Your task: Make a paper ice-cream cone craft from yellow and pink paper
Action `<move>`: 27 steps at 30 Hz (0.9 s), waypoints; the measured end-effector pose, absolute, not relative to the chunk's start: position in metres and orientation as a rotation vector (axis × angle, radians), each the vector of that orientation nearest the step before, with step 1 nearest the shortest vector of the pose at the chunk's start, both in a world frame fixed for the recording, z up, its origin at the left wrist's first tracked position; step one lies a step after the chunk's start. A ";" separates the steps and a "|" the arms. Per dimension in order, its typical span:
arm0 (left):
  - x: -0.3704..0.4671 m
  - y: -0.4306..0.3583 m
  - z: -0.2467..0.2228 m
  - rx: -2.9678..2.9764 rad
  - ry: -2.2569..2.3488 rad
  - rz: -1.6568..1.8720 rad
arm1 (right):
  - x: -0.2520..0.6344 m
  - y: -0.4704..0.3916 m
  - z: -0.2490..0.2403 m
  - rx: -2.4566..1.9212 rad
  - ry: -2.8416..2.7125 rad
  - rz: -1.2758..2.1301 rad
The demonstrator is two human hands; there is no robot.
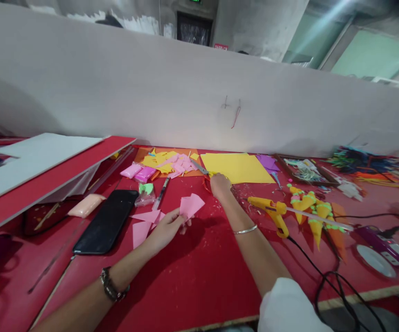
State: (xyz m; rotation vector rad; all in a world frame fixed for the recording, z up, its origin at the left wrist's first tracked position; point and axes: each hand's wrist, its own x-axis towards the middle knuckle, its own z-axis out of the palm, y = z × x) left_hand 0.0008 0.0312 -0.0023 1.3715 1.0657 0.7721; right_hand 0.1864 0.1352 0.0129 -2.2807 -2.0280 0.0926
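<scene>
Pinched in my left hand point(171, 227) is a small stack of pink paper point(192, 205), raised over the red table point(199, 276). More pink paper pieces point(141, 233) lie just left of that hand. My right hand point(220, 185) reaches further out, its fingers closed at the scissors point(199, 167), whose blades point to the left toward the pink and yellow scraps point(178, 162). Yellow sheets point(237, 167) lie behind and right of my right hand.
A yellow glue gun point(271, 213) with a trailing cord and several yellow cones point(318, 221) are at right. A black phone point(107, 223), a pen point(161, 193) and clay packets point(144, 174) are at left. A grey partition point(151, 92) stands behind.
</scene>
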 end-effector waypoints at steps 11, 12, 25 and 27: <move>-0.001 0.034 0.007 1.499 1.124 0.761 | 0.197 0.132 0.015 -1.898 -1.903 0.475; -0.002 0.035 0.010 1.517 1.117 0.777 | 0.197 0.126 0.019 -1.834 -1.878 0.535; -0.009 0.054 0.086 1.610 0.990 1.001 | 0.209 0.010 0.012 -1.180 -1.282 1.272; -0.010 0.060 0.087 1.580 0.970 1.064 | 0.214 0.002 0.007 -1.181 -1.432 1.160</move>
